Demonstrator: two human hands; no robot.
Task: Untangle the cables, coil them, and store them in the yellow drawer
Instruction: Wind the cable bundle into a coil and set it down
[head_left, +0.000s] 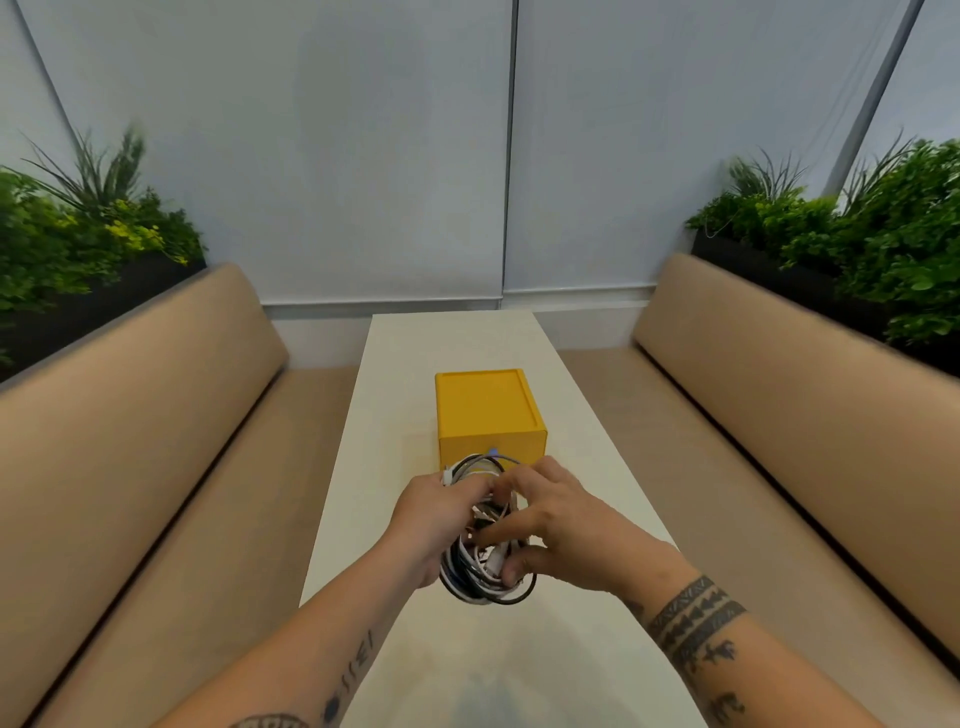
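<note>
Head view, both hands (441, 525) (563, 540) gripping tangled cables (480, 574), yellow drawer (488, 415) just behind

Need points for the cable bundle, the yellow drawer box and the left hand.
cable bundle (483, 582): head view, lower loops of the tangle.
yellow drawer box (480, 402): head view, its top face.
left hand (441, 512): head view, back of the hand gripping the cables.
</note>
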